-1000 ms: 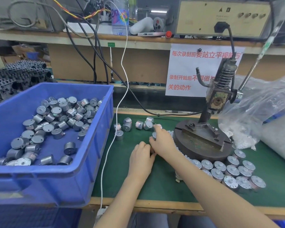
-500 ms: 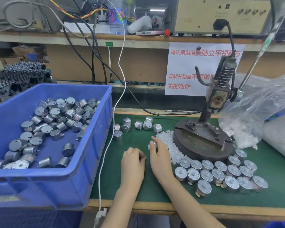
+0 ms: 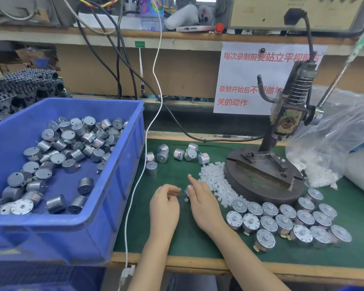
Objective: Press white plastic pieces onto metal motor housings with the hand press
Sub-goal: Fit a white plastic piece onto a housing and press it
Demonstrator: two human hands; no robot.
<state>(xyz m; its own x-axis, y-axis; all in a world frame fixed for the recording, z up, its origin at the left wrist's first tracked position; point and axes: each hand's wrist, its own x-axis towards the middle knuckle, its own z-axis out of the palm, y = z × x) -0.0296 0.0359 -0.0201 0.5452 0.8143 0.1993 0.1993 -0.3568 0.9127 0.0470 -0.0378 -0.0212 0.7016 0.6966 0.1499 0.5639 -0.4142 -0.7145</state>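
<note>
My right hand (image 3: 204,200) holds a small metal motor housing (image 3: 187,189) that is mostly hidden in its fingers, with the index finger pointing up. Just left of it, my left hand (image 3: 164,204) has its fingers curled and seems to pinch a tiny white plastic piece (image 3: 178,189) at the fingertips. Both hands hover over the green mat (image 3: 177,238), left of a heap of white plastic pieces (image 3: 214,181). The hand press (image 3: 286,120) stands on its round base (image 3: 261,192) to the right, with nothing under the ram.
A blue bin (image 3: 114,208) of loose motor housings fills the left. A few motors (image 3: 178,154) lie at the back of the mat. Several upright motors (image 3: 282,221) stand in rows in front of the press. A plastic bag (image 3: 334,148) of white pieces sits far right. A white cable (image 3: 143,164) hangs past the bin.
Both hands drew back from the heap of white pieces toward me. The right hand came away holding a motor housing, and the left hand's fingers curled in beside it.
</note>
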